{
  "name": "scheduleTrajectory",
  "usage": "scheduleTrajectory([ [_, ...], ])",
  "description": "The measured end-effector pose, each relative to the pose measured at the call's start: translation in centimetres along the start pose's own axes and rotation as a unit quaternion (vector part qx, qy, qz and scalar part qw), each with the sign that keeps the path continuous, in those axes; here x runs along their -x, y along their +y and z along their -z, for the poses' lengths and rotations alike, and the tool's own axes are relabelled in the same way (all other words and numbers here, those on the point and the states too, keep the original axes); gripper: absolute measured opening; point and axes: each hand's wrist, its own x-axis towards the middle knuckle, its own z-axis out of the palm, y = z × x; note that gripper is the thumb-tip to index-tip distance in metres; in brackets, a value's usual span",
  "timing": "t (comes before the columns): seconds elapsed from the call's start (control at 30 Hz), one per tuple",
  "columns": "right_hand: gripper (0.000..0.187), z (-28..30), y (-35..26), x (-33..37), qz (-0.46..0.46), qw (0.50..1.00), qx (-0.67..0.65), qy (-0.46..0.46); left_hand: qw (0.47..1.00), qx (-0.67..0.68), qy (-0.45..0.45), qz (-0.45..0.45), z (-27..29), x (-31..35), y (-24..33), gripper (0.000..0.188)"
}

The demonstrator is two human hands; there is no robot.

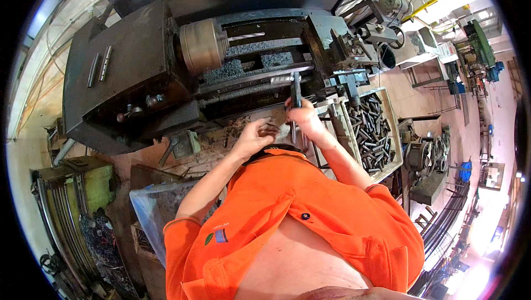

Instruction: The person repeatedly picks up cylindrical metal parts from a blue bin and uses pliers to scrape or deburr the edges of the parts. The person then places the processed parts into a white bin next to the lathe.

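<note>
My right hand (303, 114) is closed around a long, dark, narrow metal tool (296, 91), held upright in front of the lathe. Its exact kind is not clear. A bright ridged metal piece (282, 80) shows beside its upper part. To the left, at waist height, my left hand (259, 136) has its fingers curled in; whatever they may hold is too blurred to name. On the lathe, the chuck (203, 45) looks smeared, as if spinning, with a shiny metal rod (246, 37) sticking out of it.
Metal shavings (224, 70) lie on the lathe bed. A tray (396, 128) full of short dark metal pieces stands to my right. Two metal bars (105, 64) rest on the headstock (127, 51). Long rods stand in a rack (58, 195) at lower left.
</note>
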Motion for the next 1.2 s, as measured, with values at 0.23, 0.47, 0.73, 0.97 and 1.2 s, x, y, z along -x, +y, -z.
scheduleTrajectory([
  [0.23, 0.012, -0.9, -1.3, -6.8, 0.043, 0.99, -0.106, 0.081, 0.973, -0.203, -0.039, -0.105, -1.8, -5.0, 2.3, 0.059],
  [0.47, 0.02, 0.4, -2.5, -9.4, 0.035, 0.997, -0.059, 0.046, 0.999, 0.014, -0.049, -0.016, -2.4, -9.6, 2.2, 0.049],
  [0.73, 0.038, 1.6, -3.2, -10.8, 0.06, 0.997, 0.03, 0.04, 0.997, 0.033, -0.049, -0.048, -3.0, -10.9, 3.0, 0.067],
  [0.97, 0.036, 0.9, -5.4, -10.8, 0.029, 0.994, 0.099, 0.026, 0.998, 0.036, -0.026, -0.053, -3.5, -10.7, 4.5, 0.068],
  [1.2, 0.02, -2.1, -5.7, -11.6, 0.002, 0.992, 0.125, -0.005, 0.992, 0.08, 0.045, -0.083, -2.1, -9.4, 3.5, 0.057],
])
